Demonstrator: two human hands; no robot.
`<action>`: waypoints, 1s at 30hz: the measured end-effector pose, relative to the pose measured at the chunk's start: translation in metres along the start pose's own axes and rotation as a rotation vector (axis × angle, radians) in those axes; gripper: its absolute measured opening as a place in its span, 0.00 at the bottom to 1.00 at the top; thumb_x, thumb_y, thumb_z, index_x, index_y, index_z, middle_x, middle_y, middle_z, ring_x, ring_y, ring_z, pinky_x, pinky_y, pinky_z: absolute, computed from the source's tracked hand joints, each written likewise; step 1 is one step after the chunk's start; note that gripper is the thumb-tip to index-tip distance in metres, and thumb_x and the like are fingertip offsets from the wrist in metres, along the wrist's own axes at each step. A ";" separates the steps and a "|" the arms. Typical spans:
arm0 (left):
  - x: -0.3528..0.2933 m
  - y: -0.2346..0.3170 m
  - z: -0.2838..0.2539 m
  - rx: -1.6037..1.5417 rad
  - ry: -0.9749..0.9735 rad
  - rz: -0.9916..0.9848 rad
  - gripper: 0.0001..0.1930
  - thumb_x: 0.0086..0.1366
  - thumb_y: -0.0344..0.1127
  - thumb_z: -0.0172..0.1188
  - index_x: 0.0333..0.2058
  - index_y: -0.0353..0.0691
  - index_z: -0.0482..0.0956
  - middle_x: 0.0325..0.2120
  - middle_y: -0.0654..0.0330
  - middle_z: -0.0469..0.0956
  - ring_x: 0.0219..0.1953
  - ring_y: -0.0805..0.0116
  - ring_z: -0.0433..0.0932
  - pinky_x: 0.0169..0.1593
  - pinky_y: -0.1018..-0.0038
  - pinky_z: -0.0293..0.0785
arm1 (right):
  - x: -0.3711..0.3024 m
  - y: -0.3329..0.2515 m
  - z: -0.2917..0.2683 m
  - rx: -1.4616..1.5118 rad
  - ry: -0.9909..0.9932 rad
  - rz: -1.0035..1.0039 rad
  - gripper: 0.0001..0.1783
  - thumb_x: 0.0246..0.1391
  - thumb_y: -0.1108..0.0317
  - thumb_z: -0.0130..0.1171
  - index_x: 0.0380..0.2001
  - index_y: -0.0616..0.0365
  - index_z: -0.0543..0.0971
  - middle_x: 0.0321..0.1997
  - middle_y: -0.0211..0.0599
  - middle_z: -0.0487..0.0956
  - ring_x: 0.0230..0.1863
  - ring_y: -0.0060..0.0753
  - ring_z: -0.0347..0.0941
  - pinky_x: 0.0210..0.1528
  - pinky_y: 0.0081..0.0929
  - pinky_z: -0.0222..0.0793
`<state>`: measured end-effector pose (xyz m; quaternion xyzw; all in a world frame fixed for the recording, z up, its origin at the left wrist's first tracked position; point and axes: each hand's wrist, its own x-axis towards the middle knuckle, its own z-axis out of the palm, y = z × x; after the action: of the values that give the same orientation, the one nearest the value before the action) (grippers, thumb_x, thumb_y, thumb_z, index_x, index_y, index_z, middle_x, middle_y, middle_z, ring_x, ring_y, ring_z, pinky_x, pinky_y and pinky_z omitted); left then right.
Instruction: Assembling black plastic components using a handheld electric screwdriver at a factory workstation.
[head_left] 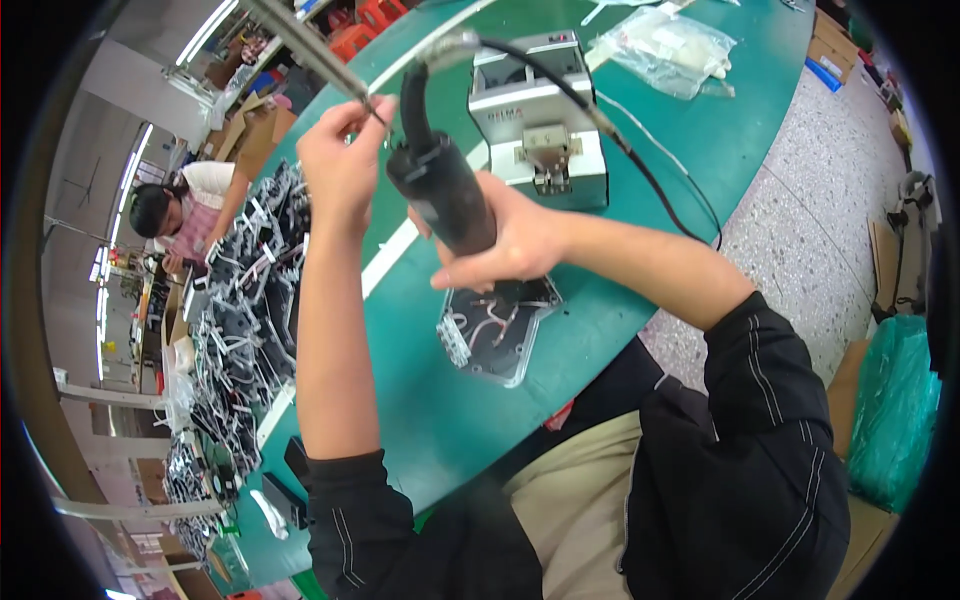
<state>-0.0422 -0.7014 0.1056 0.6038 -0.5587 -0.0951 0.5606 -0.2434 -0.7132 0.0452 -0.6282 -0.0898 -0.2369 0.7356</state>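
Observation:
My right hand point(510, 235) is wrapped round a thick black electric screwdriver point(440, 195), held upright with its cable at the top. Directly beneath it lies a dark, flat housing point(490, 335) with a clear rim and loose wires inside; the tool's tip is hidden, so contact cannot be told. Raised to the left of the tool, my left hand point(345, 165) has thumb and fingers pinched together beside the lower end of a metal rod point(315, 50). What lies in that pinch is too small to make out. Behind the screwdriver stands a white and black screw feeder point(540, 125).
A long heap of dark housings with wires point(240, 320) runs along the left. Clear plastic bags point(670, 50) lie at the far right of the green table point(420, 410). A black cable point(640, 165) loops past the feeder. Another person point(185, 215) sits beyond the heap.

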 end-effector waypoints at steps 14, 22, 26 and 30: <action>0.061 -0.006 0.093 0.200 -0.275 0.097 0.10 0.63 0.34 0.71 0.37 0.31 0.87 0.30 0.62 0.81 0.31 0.76 0.75 0.36 0.77 0.71 | 0.005 0.003 -0.007 0.044 -0.014 0.023 0.25 0.51 0.75 0.72 0.46 0.56 0.66 0.27 0.33 0.77 0.23 0.24 0.75 0.26 0.26 0.71; 0.070 -0.020 0.095 0.411 -0.314 0.328 0.10 0.67 0.36 0.65 0.37 0.34 0.88 0.31 0.57 0.82 0.34 0.70 0.79 0.39 0.72 0.73 | 0.003 0.003 -0.004 0.048 -0.035 0.013 0.24 0.51 0.75 0.71 0.44 0.56 0.66 0.25 0.33 0.77 0.22 0.23 0.75 0.25 0.26 0.71; 0.056 -0.021 0.068 0.398 -0.157 0.429 0.09 0.67 0.35 0.64 0.38 0.35 0.88 0.35 0.53 0.85 0.39 0.65 0.82 0.45 0.72 0.75 | 0.005 0.002 0.001 0.062 -0.023 0.004 0.23 0.52 0.74 0.72 0.43 0.57 0.67 0.23 0.32 0.77 0.21 0.23 0.75 0.23 0.25 0.70; -0.004 -0.028 0.010 0.340 0.082 0.505 0.09 0.56 0.30 0.69 0.35 0.35 0.86 0.29 0.56 0.80 0.34 0.62 0.80 0.41 0.71 0.73 | 0.002 0.001 -0.003 0.055 0.018 0.002 0.22 0.51 0.73 0.73 0.41 0.58 0.69 0.23 0.32 0.77 0.20 0.23 0.75 0.23 0.26 0.71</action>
<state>-0.0356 -0.7109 0.0782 0.5342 -0.6761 0.1666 0.4794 -0.2412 -0.7168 0.0443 -0.6056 -0.0889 -0.2392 0.7538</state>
